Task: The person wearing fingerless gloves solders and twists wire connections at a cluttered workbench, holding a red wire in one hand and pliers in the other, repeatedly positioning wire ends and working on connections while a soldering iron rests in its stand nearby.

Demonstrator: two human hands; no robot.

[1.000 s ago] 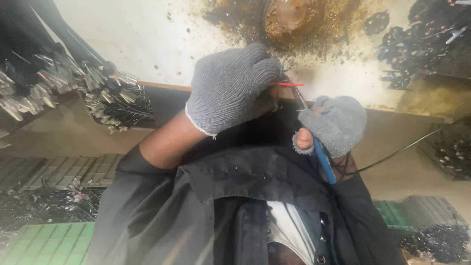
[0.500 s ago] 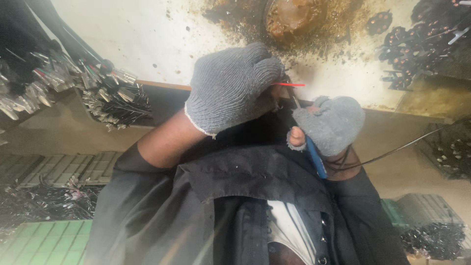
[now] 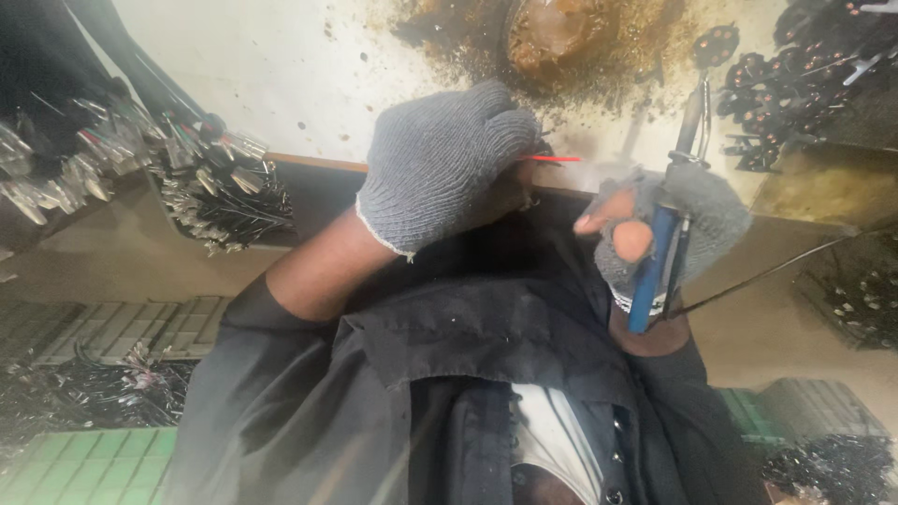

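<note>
Leftmost, connector heap: a pile of metal-tipped leads (image 3: 220,192) lies on the bench edge.
Left hand: the left hand (image 3: 440,168), in a grey knit glove, is clenched around a thin red wire (image 3: 552,160) that juts toward the right.
Right hand: the right hand (image 3: 669,229), in a fingerless grey glove, grasps a blue-handled soldering iron (image 3: 659,252), tip upward, near the wire's end.
Bench top: the scorched brown patch (image 3: 561,47) lies above both hands.

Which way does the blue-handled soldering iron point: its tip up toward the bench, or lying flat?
Tip up: the right hand grips the soldering iron upright.
</note>
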